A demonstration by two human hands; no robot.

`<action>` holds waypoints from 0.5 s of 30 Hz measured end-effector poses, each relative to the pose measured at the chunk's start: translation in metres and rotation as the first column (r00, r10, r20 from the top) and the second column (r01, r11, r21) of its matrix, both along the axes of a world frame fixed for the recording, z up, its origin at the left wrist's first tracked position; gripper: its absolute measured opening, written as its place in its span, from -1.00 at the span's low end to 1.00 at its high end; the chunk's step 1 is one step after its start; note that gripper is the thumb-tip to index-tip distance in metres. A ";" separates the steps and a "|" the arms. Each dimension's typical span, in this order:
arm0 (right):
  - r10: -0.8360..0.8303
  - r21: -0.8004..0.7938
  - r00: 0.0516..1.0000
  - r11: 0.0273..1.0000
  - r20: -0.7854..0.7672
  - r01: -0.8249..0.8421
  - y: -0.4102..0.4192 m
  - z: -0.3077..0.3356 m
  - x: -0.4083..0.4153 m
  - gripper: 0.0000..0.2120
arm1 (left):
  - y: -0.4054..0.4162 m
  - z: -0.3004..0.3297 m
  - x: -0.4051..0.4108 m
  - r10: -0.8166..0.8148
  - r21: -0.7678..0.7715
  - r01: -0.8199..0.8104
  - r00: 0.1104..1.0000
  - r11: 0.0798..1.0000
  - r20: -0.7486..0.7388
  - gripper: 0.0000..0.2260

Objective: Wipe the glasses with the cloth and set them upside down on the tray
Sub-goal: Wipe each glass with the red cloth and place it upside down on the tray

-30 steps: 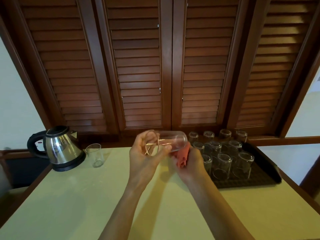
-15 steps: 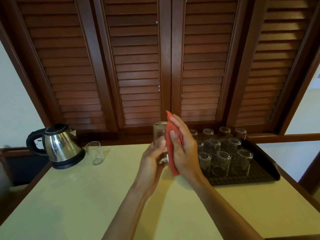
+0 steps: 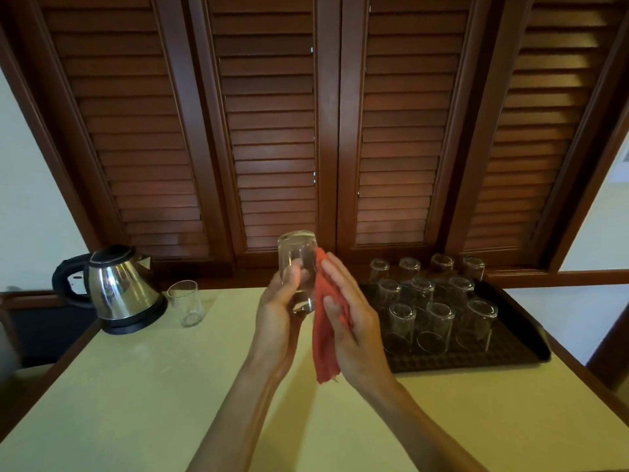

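Kettle and spare glass at worktop left; left hand fingers curled round raised glass; right hand fingers straight, pressing cloth against it; tray of inverted glasses right.

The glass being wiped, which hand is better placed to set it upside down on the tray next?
Left, probably. The left hand already grips the glass, while the right hand is nearer the tray but presses the red cloth against it.
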State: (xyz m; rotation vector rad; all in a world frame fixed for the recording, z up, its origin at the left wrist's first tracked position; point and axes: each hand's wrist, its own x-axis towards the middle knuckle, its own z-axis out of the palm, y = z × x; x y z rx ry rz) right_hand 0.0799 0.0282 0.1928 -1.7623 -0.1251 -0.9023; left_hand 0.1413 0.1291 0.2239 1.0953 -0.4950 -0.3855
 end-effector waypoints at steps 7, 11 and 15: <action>-0.079 -0.246 0.993 0.964 0.088 0.099 -0.005 0.013 0.003 -0.59 | -0.003 -0.004 -0.004 0.001 0.029 0.000 1.000 1.000 -0.014 -0.61; -0.142 -0.054 0.981 0.987 0.131 0.150 0.003 -0.024 -0.017 -0.62 | -0.003 0.002 0.004 0.126 -0.068 -0.142 0.971 0.987 -0.203 -0.58; -0.293 0.634 0.955 0.748 0.050 0.196 0.012 -0.024 -0.020 -0.73 | -0.010 -0.002 0.003 0.121 -0.052 -0.143 0.946 0.988 -0.300 -0.84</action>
